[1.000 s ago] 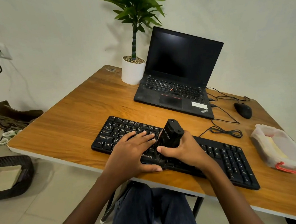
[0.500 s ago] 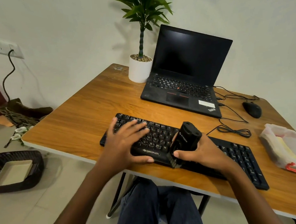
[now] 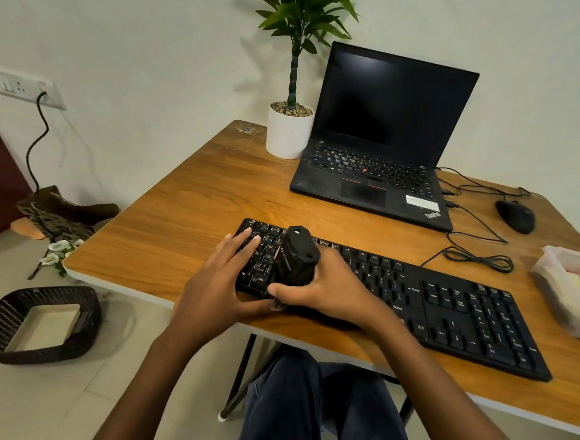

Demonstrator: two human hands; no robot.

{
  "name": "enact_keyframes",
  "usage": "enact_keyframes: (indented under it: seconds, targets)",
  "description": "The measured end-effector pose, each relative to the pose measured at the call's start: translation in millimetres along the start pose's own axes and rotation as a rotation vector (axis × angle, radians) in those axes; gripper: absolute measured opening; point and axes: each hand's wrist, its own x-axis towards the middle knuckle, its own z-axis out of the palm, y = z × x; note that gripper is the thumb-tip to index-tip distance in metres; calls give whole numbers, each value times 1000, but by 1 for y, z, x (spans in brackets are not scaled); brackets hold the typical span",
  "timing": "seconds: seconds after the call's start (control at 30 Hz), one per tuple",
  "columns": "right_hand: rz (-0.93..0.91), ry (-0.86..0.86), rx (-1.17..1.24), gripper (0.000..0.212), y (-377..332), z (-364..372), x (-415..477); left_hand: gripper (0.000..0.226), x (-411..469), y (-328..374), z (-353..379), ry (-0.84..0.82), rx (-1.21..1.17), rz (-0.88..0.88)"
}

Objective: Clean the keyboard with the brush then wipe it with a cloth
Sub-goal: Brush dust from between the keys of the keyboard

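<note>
A: Black plastic keyboard (image 3: 460,314), rigid, likely light and skiddy. Left hand (image 3: 214,287), fingers straight, pins its left end.
B: Brush?
A: Chunky black brush (image 3: 299,253) stands on the keyboard's left keys; right hand (image 3: 331,290) wrapped round its body. Stiff, grippy, I'd judge.
B: Containers?
A: Dark woven basket (image 3: 34,356), floor left of keyboard: pale flat slab (image 3: 43,326) inside. Clear pouch (image 3: 559,269) right of keyboard: yellowish contents, perhaps cloth.

1 head view – looks forward and down, close over desk (image 3: 178,214).
</note>
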Motion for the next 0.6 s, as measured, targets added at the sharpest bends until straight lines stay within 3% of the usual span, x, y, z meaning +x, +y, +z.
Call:
enact_keyframes:
  seconds: [0.3,0.6]
  targets:
    - [153,74,-25,30,26,-49,-57,121,0,3,-3,-47,9,-46]
    - [30,-7,-65,38,8,-14,-4,124,-1,6,-6,-45,14,-47]
